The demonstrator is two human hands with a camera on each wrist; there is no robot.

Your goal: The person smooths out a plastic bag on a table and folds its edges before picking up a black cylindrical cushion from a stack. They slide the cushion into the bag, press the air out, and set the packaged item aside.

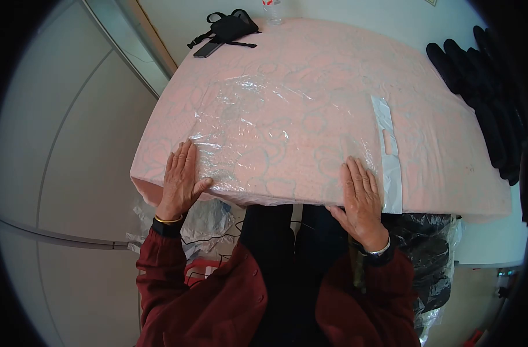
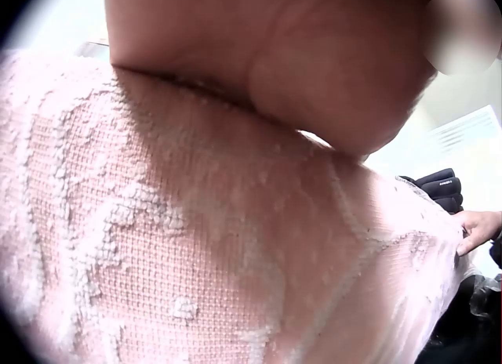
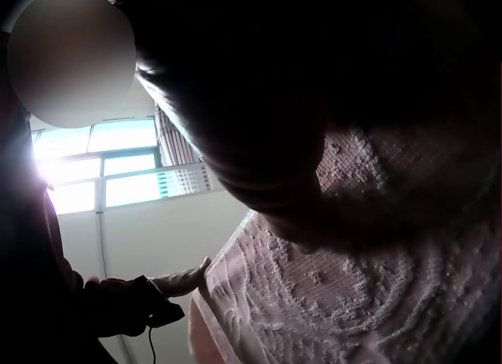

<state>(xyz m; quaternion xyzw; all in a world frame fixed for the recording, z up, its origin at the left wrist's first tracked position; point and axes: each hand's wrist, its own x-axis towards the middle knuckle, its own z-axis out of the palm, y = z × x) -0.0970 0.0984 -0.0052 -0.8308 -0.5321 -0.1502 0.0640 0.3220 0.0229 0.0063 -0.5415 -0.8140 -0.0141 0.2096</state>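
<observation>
A clear plastic bag (image 1: 249, 87) lies spread flat over a pink patterned tablecloth (image 1: 316, 46), its surface wrinkled and shiny. Along its right side runs a white strip (image 1: 392, 179) with a cut-out slot. My left hand (image 1: 180, 182) rests flat at the bag's near left corner, fingers straight and thumb spread. On the near right part, beside the white strip, my right hand (image 1: 362, 202) lies with straight fingers pointing away. The left wrist view shows the left palm (image 2: 267, 50) close over the textured cloth. In the right wrist view the right hand is mostly dark.
At the table's far left lie a black strapped pouch (image 1: 235, 24) and a phone (image 1: 208, 48); a plastic bottle (image 1: 272, 11) stands beside them. Black padded items (image 1: 478, 87) sit at the right edge. Black plastic bags (image 1: 426, 254) hang below the near right edge. Cabinet doors (image 1: 73, 144) flank the left.
</observation>
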